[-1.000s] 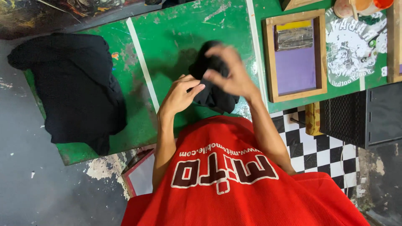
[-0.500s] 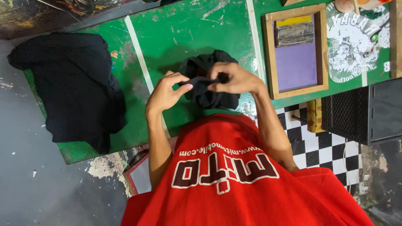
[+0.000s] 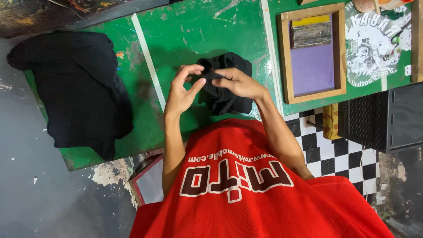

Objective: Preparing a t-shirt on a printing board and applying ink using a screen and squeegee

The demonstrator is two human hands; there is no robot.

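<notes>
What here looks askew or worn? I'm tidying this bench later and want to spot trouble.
The large black garment droops over the green table's left edge instead of lying flat. The tabletop paint is scuffed and stained in patches. The small black cloth is bunched under the left hand and right hand.

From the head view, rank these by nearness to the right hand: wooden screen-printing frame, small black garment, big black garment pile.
1. small black garment, under the right hand, pinched in it.
2. wooden screen-printing frame, to its right.
3. big black garment pile, far left on the green table.
</notes>
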